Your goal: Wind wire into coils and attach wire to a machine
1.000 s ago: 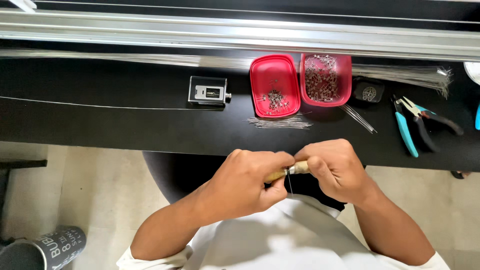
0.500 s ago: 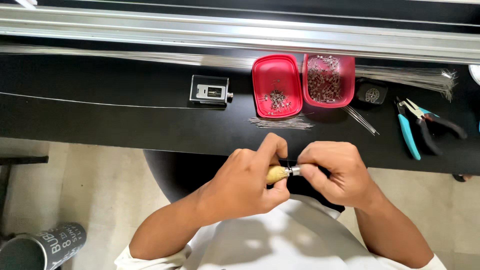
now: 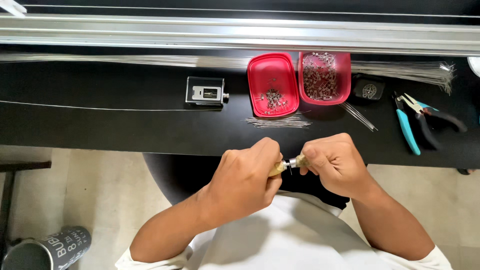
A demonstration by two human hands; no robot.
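My left hand (image 3: 246,177) is closed around a small tool with a wooden handle (image 3: 276,168) and a metal collar (image 3: 287,163), held just below the edge of the black table (image 3: 125,125). My right hand (image 3: 334,164) pinches the tool's other end, fingertips almost touching the left hand. A thin dark wire hangs down at the collar. Both hands hover over my lap, in front of two red trays.
The left red tray (image 3: 273,85) holds a few small metal parts, the right red tray (image 3: 324,77) holds several. A bundle of thin wires (image 3: 277,121) lies before them. Pliers with teal and black handles (image 3: 417,120) lie at right, a small grey device (image 3: 205,91) at left, a dark mug (image 3: 47,247) on the floor.
My hands have shifted slightly right and turned the tool between them. More of the metal collar shows now. The table items have not moved.
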